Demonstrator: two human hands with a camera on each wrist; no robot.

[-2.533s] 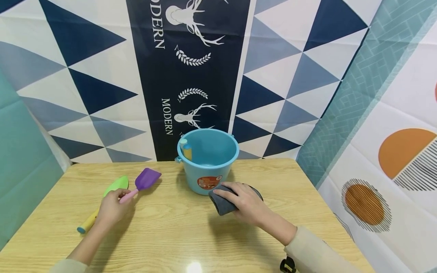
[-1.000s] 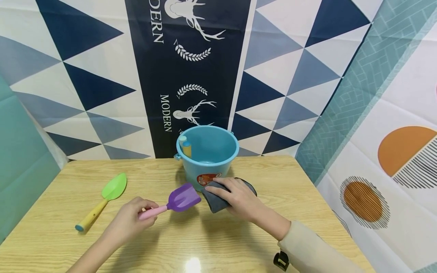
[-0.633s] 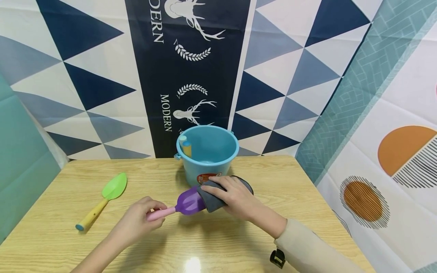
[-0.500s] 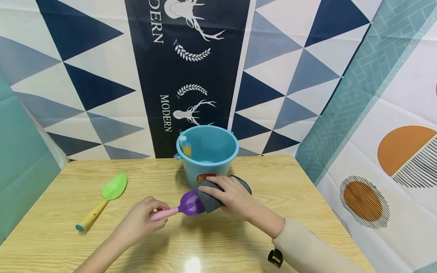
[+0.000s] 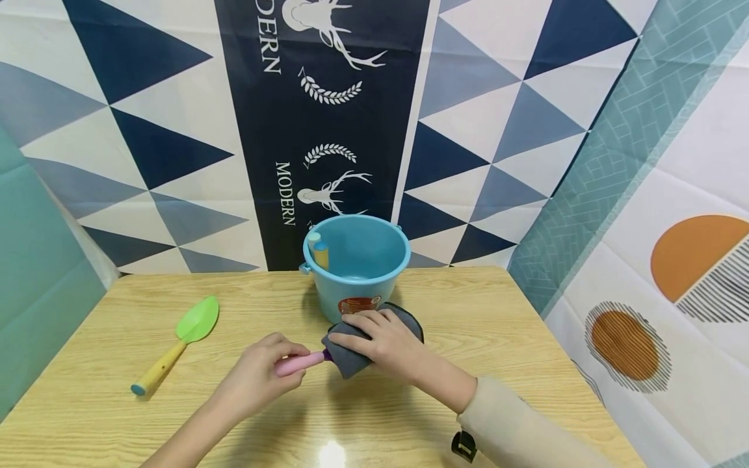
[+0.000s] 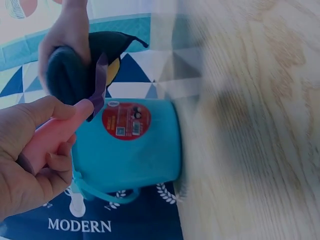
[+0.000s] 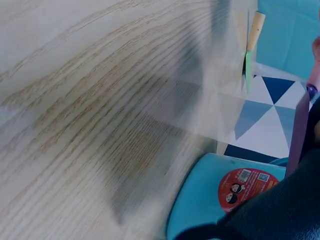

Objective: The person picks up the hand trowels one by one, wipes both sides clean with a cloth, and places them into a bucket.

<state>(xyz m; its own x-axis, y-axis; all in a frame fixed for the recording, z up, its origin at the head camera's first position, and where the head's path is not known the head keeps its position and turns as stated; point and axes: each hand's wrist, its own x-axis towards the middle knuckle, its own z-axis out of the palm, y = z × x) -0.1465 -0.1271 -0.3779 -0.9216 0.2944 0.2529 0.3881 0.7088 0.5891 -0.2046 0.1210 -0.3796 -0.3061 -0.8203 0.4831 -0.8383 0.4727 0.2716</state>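
My left hand point(image 5: 263, 374) grips the pink handle of a toy shovel point(image 5: 295, 364); its fingers wrap that handle in the left wrist view. In the head view a dark grey cloth point(image 5: 346, 361) covers nearly all of the shovel's purple blade. The blade point(image 6: 100, 80) shows edge-on beside the cloth in the left wrist view, and its flat side point(image 7: 299, 127) appears at the right of the right wrist view. My right hand point(image 5: 389, 344) holds the cloth from above, thumb and fingers spread over it. Both hands are in front of a blue bucket point(image 5: 335, 296).
At the left of the wooden table point(image 5: 234, 305) lies a green trowel point(image 5: 197, 320) with a yellow handle. Two handle ends, one yellow and blue point(image 5: 320, 255), stand inside the bucket. Patterned cloth walls point(image 5: 193, 175) close off the back and sides.
My left hand picked up the shovel from beside the trowel and carried it right to the cloth. The purple blade has slid under the cloth; my right hand moved slightly left.
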